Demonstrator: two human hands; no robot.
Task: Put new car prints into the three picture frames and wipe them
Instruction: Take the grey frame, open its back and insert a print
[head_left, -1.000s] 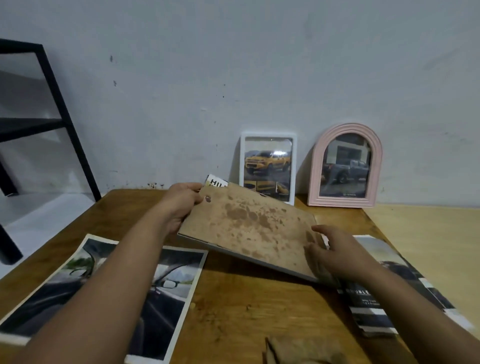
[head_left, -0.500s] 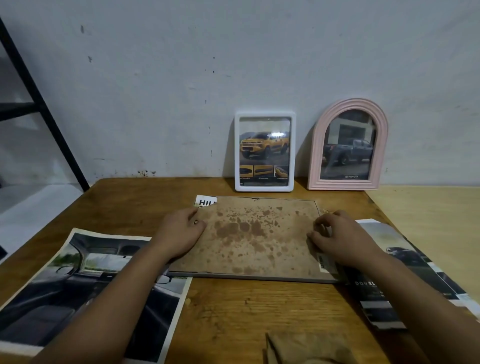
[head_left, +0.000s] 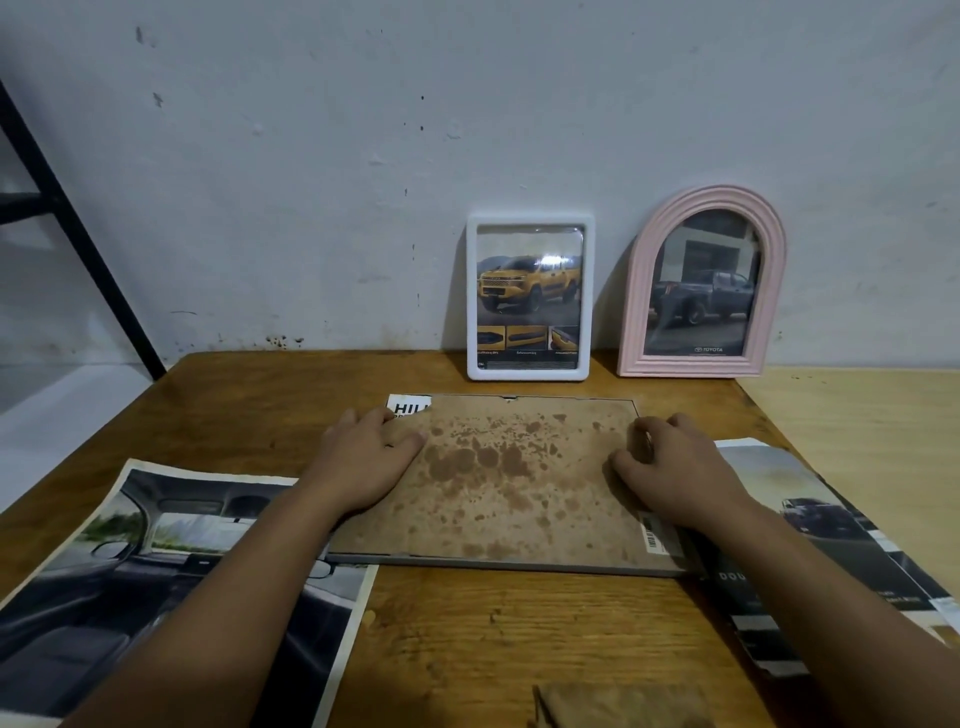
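Note:
A large frame (head_left: 511, 483) lies face down on the wooden table (head_left: 467, 634), its stained brown backing board up. My left hand (head_left: 369, 457) rests flat on its left edge with fingers fairly straight. At the right edge my right hand (head_left: 670, 467) has its fingers curled onto the backing near the rim. A white print corner (head_left: 408, 405) with black letters sticks out under the frame's far left. A white frame (head_left: 530, 296) with a yellow car print and a pink arched frame (head_left: 701, 283) with a grey pickup print lean on the wall.
A big car-interior print (head_left: 171, 566) lies at the front left, partly under my left arm. Car brochures (head_left: 831, 545) lie at the right under my right arm. A brown cloth (head_left: 613, 706) sits at the near edge. A black shelf leg (head_left: 67, 218) stands at left.
The frame, tilted up a second ago, has been laid flat on the table. Both hands stay on its side edges.

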